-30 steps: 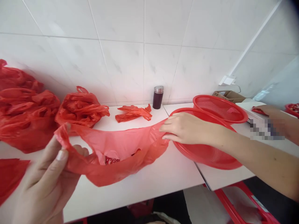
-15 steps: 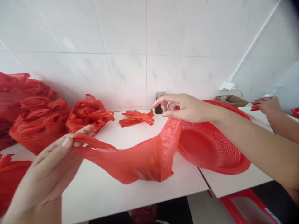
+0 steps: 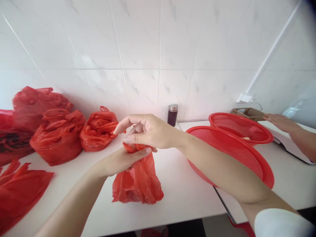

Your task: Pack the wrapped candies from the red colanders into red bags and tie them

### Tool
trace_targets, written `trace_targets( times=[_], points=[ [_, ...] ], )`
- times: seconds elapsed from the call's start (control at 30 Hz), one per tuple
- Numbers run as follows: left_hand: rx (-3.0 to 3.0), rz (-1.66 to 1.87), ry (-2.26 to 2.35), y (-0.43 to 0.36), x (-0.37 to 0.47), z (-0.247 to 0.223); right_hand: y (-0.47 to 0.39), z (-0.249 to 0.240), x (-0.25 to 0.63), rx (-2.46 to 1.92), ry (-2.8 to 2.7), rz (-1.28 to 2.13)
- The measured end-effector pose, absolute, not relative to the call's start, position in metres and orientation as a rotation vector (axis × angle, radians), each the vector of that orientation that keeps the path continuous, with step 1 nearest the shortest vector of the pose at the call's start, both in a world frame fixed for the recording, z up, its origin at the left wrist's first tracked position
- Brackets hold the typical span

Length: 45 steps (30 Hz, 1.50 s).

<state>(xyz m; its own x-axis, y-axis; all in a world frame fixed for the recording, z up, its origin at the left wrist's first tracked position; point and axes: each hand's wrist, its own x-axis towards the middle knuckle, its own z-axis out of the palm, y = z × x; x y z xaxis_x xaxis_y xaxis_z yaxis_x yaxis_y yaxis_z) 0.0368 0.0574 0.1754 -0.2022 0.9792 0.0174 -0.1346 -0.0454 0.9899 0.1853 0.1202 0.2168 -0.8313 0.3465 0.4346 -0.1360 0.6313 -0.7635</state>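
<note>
A red plastic bag (image 3: pixel 138 184) hangs down in front of me, crumpled, its bottom at the white table's surface. My left hand (image 3: pixel 123 161) grips the bag's gathered neck, thumb lying across it. Just above, my right hand (image 3: pixel 150 131) pinches the top of the bag between thumb and fingers, its index finger stretched out to the left. The bag's upper end is partly hidden by both hands. What the bag holds, if anything, cannot be seen.
Several bunched red bags (image 3: pixel 59 138) stand at the left, with another red bag (image 3: pixel 22 194) nearer me. A dark jar (image 3: pixel 172 115) is by the wall. Two red baskets (image 3: pixel 268 176) sit at the right. Beyond them are a cardboard box (image 3: pixel 258 114) and another person's hand (image 3: pixel 281 123).
My hands have come together, and the bag, stretched sideways between them before, now hangs upright. The small crumpled bag by the jar is out of sight. The other person's hand has flattened out.
</note>
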Motion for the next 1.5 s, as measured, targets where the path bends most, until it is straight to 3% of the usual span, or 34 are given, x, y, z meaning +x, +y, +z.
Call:
trace_targets(
  times=[0.1, 0.27, 0.37, 0.5, 0.67, 0.77, 0.9, 1.03, 1.1, 1.27, 1.5],
  points=[
    [1.307, 0.907, 1.3, 0.064, 0.024, 0.166, 0.129, 0.188, 0.187, -0.384, -2.204, 0.923],
    [1.236, 0.971, 1.317, 0.078, 0.01, 0.145, 0.143, 0.142, 0.198, -0.532, -2.071, 1.226],
    [1.301, 0.989, 1.233, 0.082, 0.01, 0.144, 0.123, 0.141, 0.205, -0.546, -1.886, 1.153],
    [1.576, 0.907, 1.076, 0.079, 0.008, 0.156, 0.093, 0.154, 0.215, -0.425, -2.076, 1.094],
    [1.748, 0.692, 1.222, 0.079, 0.011, 0.153, 0.122, 0.133, 0.203, -0.554, -1.88, 1.072],
    [1.912, 0.751, 1.392, 0.083, 0.016, 0.137, 0.142, 0.106, 0.189, -0.654, -1.86, 1.213],
    [2.169, 1.111, 1.85, 0.089, 0.021, 0.115, 0.142, 0.086, 0.182, -0.619, -1.713, 1.541],
    [2.266, 1.424, 1.79, 0.087, 0.025, 0.098, 0.14, 0.082, 0.186, -0.461, -1.62, 1.833],
    [2.2, 1.415, 1.765, 0.083, 0.027, 0.091, 0.141, 0.082, 0.187, -0.492, -1.597, 1.806],
    [1.891, 1.254, 1.626, 0.068, 0.032, 0.086, 0.135, 0.083, 0.187, -0.595, -1.492, 1.337],
    [1.354, 1.342, 1.666, 0.047, 0.016, 0.062, 0.146, 0.048, 0.184, -0.712, -1.12, 1.386]
  ],
)
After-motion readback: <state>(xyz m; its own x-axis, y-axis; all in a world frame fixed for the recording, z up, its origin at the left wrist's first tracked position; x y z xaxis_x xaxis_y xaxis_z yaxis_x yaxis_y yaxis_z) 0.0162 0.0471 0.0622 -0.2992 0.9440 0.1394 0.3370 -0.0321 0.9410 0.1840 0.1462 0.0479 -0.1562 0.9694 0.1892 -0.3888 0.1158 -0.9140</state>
